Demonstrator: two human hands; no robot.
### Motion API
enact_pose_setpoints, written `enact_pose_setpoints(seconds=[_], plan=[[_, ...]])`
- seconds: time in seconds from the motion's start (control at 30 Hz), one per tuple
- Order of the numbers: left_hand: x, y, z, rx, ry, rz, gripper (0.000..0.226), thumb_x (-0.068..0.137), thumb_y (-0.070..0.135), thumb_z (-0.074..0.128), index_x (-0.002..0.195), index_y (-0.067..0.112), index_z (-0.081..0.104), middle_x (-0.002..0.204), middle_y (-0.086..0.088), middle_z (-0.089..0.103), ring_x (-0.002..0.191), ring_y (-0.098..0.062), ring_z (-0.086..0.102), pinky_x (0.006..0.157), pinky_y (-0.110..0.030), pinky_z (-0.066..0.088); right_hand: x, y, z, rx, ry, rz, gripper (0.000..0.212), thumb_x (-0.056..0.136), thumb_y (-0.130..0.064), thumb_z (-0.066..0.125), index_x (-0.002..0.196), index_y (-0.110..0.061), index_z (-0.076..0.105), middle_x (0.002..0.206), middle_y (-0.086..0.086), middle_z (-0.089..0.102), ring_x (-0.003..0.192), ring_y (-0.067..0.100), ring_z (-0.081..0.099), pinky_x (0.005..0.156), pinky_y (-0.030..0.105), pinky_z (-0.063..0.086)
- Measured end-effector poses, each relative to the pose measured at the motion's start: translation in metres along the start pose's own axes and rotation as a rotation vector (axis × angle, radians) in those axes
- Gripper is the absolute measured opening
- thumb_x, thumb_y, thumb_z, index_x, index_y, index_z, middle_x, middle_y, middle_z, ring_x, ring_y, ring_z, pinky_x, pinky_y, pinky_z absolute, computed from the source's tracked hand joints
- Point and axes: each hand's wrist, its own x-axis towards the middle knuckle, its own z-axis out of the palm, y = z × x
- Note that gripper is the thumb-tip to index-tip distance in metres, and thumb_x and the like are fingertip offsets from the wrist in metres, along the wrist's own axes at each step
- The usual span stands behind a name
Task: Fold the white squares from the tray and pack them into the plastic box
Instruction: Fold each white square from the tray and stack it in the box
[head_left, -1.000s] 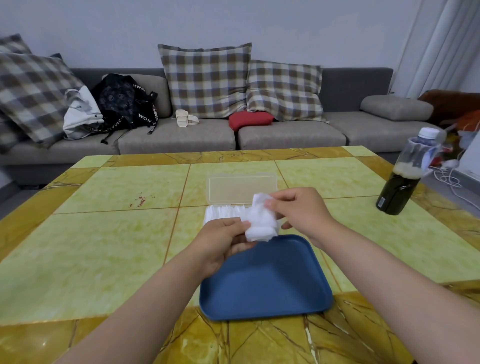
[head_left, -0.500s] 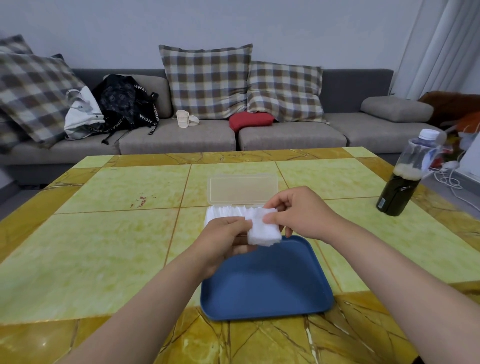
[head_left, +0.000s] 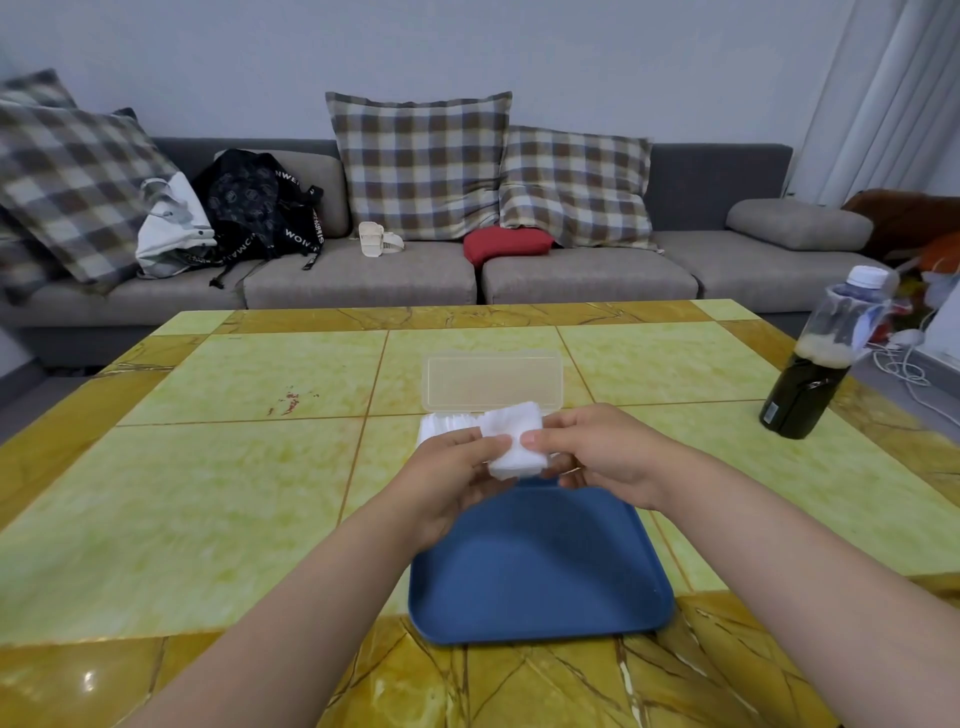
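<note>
Holding a white square (head_left: 514, 441) between both hands, the person works above the far edge of the blue tray (head_left: 540, 571) and just in front of the plastic box (head_left: 493, 382). We note the left hand (head_left: 449, 478) pinches the square's left side with the thumb pressed on top, and the right hand (head_left: 597, 454) pinches its right side the same way; the remaining fingers curl beneath and we cannot tell how they sit. The square looks doubled over and thick, so we judge the folding step to be at or near its end.

The visible part of the tray holds no squares, which suggests this one is among the last. A row of packed squares (head_left: 447, 422) stands on edge behind the hands. The clear panel beyond it appears to be the box's open lid; the base is largely hidden.

We judge the next move calls for keeping the fold pressed shut, carrying the square forward, and slipping it upright beside the row without disturbing its neighbours. A dark bottle (head_left: 815, 374) stands well apart on the right of the table (head_left: 208, 493).
</note>
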Motion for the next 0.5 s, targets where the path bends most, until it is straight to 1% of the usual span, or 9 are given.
enact_pose_setpoints(seconds=[0.07, 0.1, 0.17, 0.23, 0.27, 0.33, 0.4, 0.43, 0.5], plan=[[0.002, 0.002, 0.002, 0.012, -0.001, 0.017, 0.017, 0.097, 0.011, 0.062, 0.111, 0.005, 0.071, 0.103, -0.008, 0.078, 0.092, -0.018, 0.074, 0.085, -0.029, 0.058, 0.002, -0.002, 0.001, 0.099, -0.027, 0.017, 0.023, 0.091, -0.020, 0.073, 0.111, -0.008, 0.073, 0.096, 0.008, 0.077, 0.079, 0.019, 0.066, 0.070, 0.029, 0.051], [0.004, 0.004, 0.003, 0.036, -0.003, 0.032, 0.017, 0.097, 0.012, 0.063, 0.110, 0.007, 0.071, 0.102, -0.007, 0.078, 0.090, -0.017, 0.074, 0.084, -0.028, 0.058, 0.004, -0.003, 0.001, 0.130, -0.042, 0.027, 0.024, 0.091, -0.020, 0.073, 0.113, -0.008, 0.073, 0.101, 0.010, 0.077, 0.083, 0.021, 0.067, 0.071, 0.030, 0.052], [0.008, 0.008, 0.007, 0.153, 0.039, 0.090, 0.018, 0.096, 0.017, 0.065, 0.111, 0.009, 0.071, 0.103, -0.008, 0.077, 0.087, -0.017, 0.072, 0.079, -0.027, 0.058, 0.008, -0.005, -0.003, 0.159, -0.028, 0.022, 0.024, 0.093, -0.017, 0.070, 0.114, -0.007, 0.070, 0.103, 0.011, 0.075, 0.083, 0.022, 0.069, 0.073, 0.032, 0.054], [0.018, 0.012, 0.011, 0.338, 0.154, 0.179, 0.021, 0.096, 0.023, 0.066, 0.112, 0.011, 0.070, 0.105, -0.009, 0.074, 0.085, -0.016, 0.071, 0.077, -0.027, 0.059, 0.014, -0.009, -0.016, 0.179, 0.065, -0.016, 0.022, 0.096, -0.015, 0.066, 0.116, -0.006, 0.067, 0.104, 0.012, 0.074, 0.082, 0.023, 0.070, 0.074, 0.035, 0.055], [0.024, 0.014, 0.013, 0.448, 0.222, 0.242, 0.021, 0.096, 0.025, 0.064, 0.112, 0.013, 0.069, 0.104, -0.007, 0.074, 0.085, -0.015, 0.070, 0.078, -0.028, 0.059, 0.018, -0.010, -0.024, 0.180, 0.128, -0.038, 0.022, 0.097, -0.015, 0.064, 0.118, -0.006, 0.065, 0.105, 0.012, 0.074, 0.082, 0.024, 0.070, 0.074, 0.036, 0.055], [0.037, 0.017, 0.017, 0.688, 0.311, 0.389, 0.020, 0.097, 0.027, 0.061, 0.113, 0.018, 0.070, 0.104, 0.003, 0.072, 0.090, -0.011, 0.067, 0.082, -0.027, 0.055, 0.025, -0.010, -0.040, 0.176, 0.245, -0.063, 0.023, 0.099, -0.015, 0.061, 0.120, -0.006, 0.062, 0.106, 0.014, 0.072, 0.082, 0.025, 0.070, 0.071, 0.036, 0.056], [0.050, 0.018, 0.024, 0.912, 0.290, 0.486, 0.023, 0.098, 0.027, 0.058, 0.117, 0.021, 0.070, 0.109, 0.009, 0.069, 0.096, -0.008, 0.062, 0.086, -0.022, 0.047, 0.033, -0.007, -0.050, 0.166, 0.314, -0.064, 0.023, 0.099, -0.016, 0.060, 0.121, -0.007, 0.061, 0.106, 0.014, 0.072, 0.082, 0.026, 0.070, 0.066, 0.034, 0.055], [0.057, 0.016, 0.028, 1.016, 0.237, 0.513, 0.026, 0.100, 0.028, 0.056, 0.120, 0.021, 0.070, 0.115, 0.008, 0.068, 0.102, -0.010, 0.060, 0.089, -0.023, 0.045, 0.038, -0.005, -0.052, 0.162, 0.338, -0.062, 0.023, 0.099, -0.016, 0.061, 0.120, -0.008, 0.061, 0.106, 0.014, 0.072, 0.081, 0.025, 0.070, 0.063, 0.032, 0.054], [0.072, 0.006, 0.033, 1.240, 0.085, 0.538, 0.032, 0.101, 0.032, 0.051, 0.129, 0.024, 0.066, 0.129, 0.003, 0.062, 0.119, -0.016, 0.052, 0.103, -0.030, 0.041, 0.046, 0.000, -0.053, 0.161, 0.379, -0.058, 0.022, 0.098, -0.017, 0.062, 0.119, -0.008, 0.063, 0.101, 0.012, 0.072, 0.079, 0.024, 0.070, 0.060, 0.030, 0.052]])
